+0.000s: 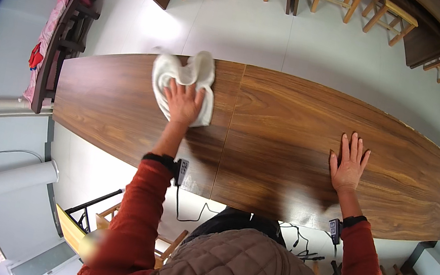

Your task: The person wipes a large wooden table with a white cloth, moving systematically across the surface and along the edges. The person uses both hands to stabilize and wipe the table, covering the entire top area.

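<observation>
While the left hand (182, 106) lies flat on the cloth (205, 77), fingers apart, the cloth pokes out ahead of it to the far edge of the table (284, 143), well away from the right hand (349, 171), flat with fingers spread.

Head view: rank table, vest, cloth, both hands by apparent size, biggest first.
1. Table
2. Vest, helped by being close to the camera
3. Cloth, partly covered by the left hand
4. Left hand and right hand: too alike to rank
</observation>
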`<state>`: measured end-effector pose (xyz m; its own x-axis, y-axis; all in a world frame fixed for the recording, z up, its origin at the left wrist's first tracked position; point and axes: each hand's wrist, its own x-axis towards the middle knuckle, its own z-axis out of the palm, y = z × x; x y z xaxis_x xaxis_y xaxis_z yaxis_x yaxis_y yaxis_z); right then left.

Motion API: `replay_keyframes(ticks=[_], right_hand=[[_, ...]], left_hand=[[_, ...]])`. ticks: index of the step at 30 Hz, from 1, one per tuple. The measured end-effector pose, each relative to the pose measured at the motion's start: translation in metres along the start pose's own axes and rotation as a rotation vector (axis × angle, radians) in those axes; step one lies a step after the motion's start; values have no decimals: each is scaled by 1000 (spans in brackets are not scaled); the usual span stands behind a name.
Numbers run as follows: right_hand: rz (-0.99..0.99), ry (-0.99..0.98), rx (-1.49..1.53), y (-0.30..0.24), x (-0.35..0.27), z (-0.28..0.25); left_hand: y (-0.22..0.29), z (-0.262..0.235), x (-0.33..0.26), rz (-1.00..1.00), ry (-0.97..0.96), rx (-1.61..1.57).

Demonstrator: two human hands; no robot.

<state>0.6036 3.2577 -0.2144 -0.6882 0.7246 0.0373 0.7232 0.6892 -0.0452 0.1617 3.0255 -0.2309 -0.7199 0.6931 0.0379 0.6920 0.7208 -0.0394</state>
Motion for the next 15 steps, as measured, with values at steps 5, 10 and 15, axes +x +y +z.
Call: replay_keyframes(ticks=[5, 10, 15], right_hand=[[5, -7, 5, 0, 0, 2], [5, -23, -18, -4, 1, -3], [30, -93, -54, -5, 2, -6]], left_hand=[[19, 23, 59, -109, 116, -91], [107, 14, 53, 344, 150, -79], [92, 1, -12, 437, 238, -306]])
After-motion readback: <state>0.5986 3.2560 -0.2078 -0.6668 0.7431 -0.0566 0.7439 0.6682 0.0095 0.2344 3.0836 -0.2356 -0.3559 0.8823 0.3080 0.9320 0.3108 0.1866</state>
